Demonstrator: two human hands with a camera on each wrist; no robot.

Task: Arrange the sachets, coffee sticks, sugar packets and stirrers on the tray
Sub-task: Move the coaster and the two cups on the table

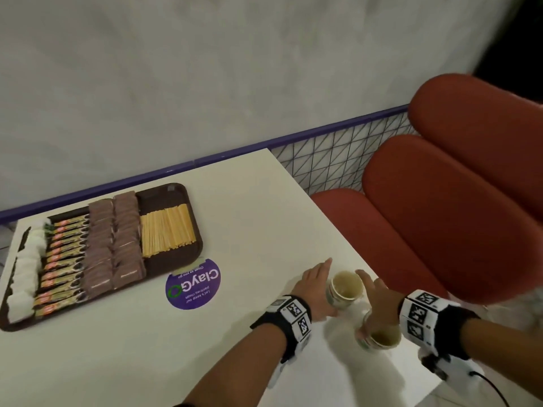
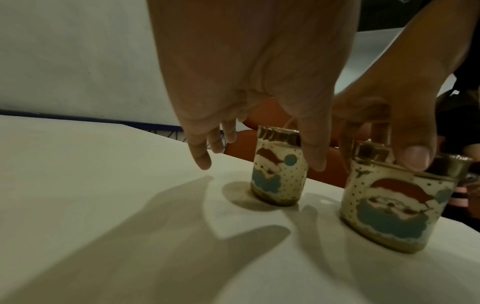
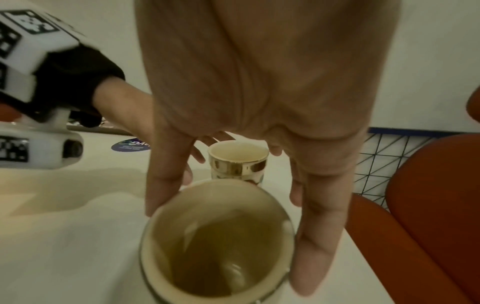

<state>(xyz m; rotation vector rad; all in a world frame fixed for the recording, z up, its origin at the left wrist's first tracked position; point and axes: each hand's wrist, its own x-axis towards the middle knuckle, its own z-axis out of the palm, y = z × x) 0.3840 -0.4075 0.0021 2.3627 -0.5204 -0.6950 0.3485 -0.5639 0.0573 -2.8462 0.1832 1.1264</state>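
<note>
A brown tray (image 1: 166, 195) at the table's far left holds rows of white sachets (image 1: 26, 268), coffee sticks (image 1: 64, 259), brown packets (image 1: 114, 245) and wooden stirrers (image 1: 167, 230). Two empty Santa-print cups stand near the table's right edge, far from the tray. My left hand (image 1: 316, 286) hovers with straight fingers beside the far cup (image 1: 346, 290), which sits between its thumb and fingers (image 2: 200, 158). My right hand (image 1: 379, 298) holds the near cup (image 1: 382, 339) by its rim, with the thumb (image 2: 413, 158) on one side and the fingers (image 3: 317, 236) on the other.
A round purple sticker (image 1: 192, 284) lies on the white table (image 1: 249, 207) between tray and cups. A red cushioned bench (image 1: 440, 215) and a wire grid (image 1: 332, 160) lie past the table's right edge. A grey wall runs behind.
</note>
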